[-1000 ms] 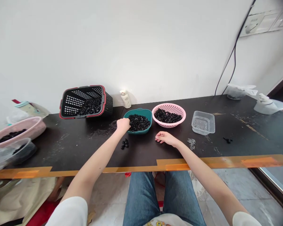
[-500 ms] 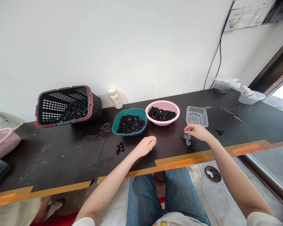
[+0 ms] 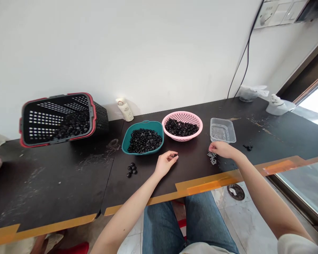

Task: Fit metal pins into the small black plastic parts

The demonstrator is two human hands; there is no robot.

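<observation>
My left hand (image 3: 166, 163) rests on the dark table (image 3: 69, 176) in front of the teal bowl (image 3: 127, 138) of small black round parts, pinching one small black part (image 3: 175, 155) at its fingertips. My right hand (image 3: 222, 149) lies further right, fingers curled down onto a little heap of small metal pins (image 3: 211, 157), just in front of a clear plastic tub (image 3: 222, 129). Whether it holds a pin is hidden. A pink colander (image 3: 182, 118) of black parts stands between the bowl and the tub.
A few loose black parts (image 3: 131, 170) lie left of my left hand. A black and red basket (image 3: 59, 118) lies tipped at the back left. More black bits (image 3: 247, 147) lie right of the tub. Orange tape (image 3: 206, 183) marks the table's front edge.
My left hand left the teal bowl and came back toward me with a black part pinched. My right hand went right to the metal pins. The view swung right.
</observation>
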